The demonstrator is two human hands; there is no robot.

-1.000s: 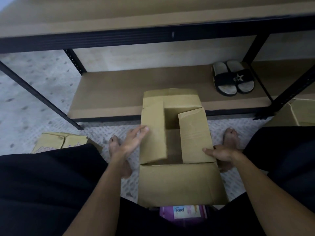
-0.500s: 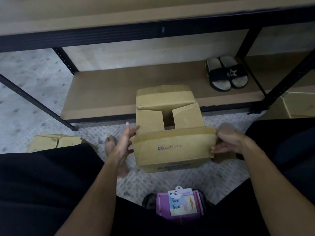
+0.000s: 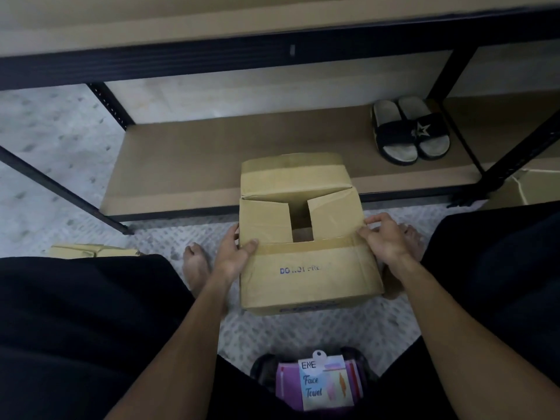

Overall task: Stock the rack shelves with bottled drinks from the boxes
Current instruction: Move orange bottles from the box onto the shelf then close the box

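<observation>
Left hand (image 3: 231, 256) moved onto box (image 3: 264, 220), grip clamped on near flap (image 3: 309, 269), right hand (image 3: 383, 237) pinching flap corner

One wide-angle camera on the person's head looks forward and steeply down, close over the forearms and the box (image 3: 309, 277) on the floor (image 3: 54, 131) between the knees, with the low shelf (image 3: 197, 159) just beyond and the upper shelf (image 3: 181, 28) crossing the frame's top.

left hand (image 3: 235, 256) and right hand (image 3: 383, 237) reach forward, both gripping.
</observation>
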